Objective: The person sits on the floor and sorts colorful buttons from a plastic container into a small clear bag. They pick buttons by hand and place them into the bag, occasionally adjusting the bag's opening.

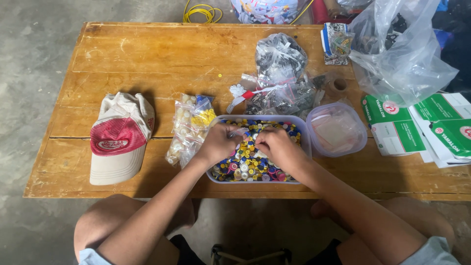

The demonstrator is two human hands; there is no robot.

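Both hands are down in the clear plastic tub of mixed coloured buttons in front of me. My left hand is curled, fingertips pinching something small I cannot make out; my right hand is half closed, fingers dug among the buttons. I judge this sorting; the next pick needs a fine pinch. The counter is worn wooden planks over a grey concrete floor, carrying a red-and-cream cap, bagged buttons and green-and-white boxes.

Worn wooden plank table, scratched and stained, stands on bare grey concrete floor. Coiled yellow cable lies on floor beyond the far edge. Even daylight, soft shadows.
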